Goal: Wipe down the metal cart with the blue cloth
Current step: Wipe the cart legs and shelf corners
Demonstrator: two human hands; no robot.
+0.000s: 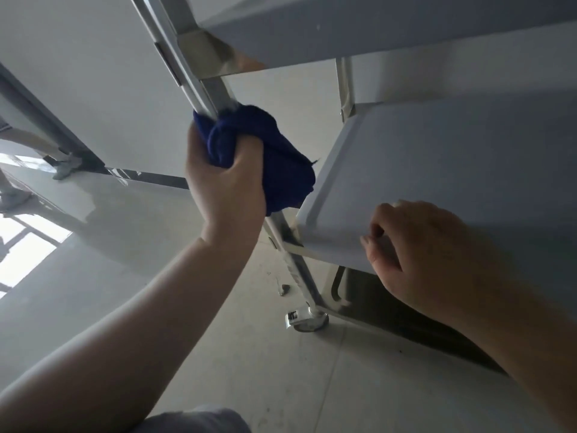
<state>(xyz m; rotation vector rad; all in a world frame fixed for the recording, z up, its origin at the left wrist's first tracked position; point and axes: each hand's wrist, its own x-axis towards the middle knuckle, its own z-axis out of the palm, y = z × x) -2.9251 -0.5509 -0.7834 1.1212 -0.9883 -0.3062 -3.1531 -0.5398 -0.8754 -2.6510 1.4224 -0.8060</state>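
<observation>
- A grey-clad knee [199, 421] pokes in at the bottom edge, mostly cut off.
- The right hand [418, 248] holds the front rim of the middle shelf [452, 157], fingers curled on top and thumb against the lip; its fingertips are hard to make out.
- The left hand [224, 185] is clenched round the blue cloth [281, 157], which is bunched about the front post [199, 89] of the metal cart [346, 85] — that stretch of post is hidden.
- Below, a castor [307, 320] stands on the floor; the lowest shelf [390, 307] is lost in shadow.
- The top shelf [343, 26] runs out of frame.
- Small debris [283, 289] lies beside the post.
- Far left, another person's feet [64, 167] — legs cut off.
</observation>
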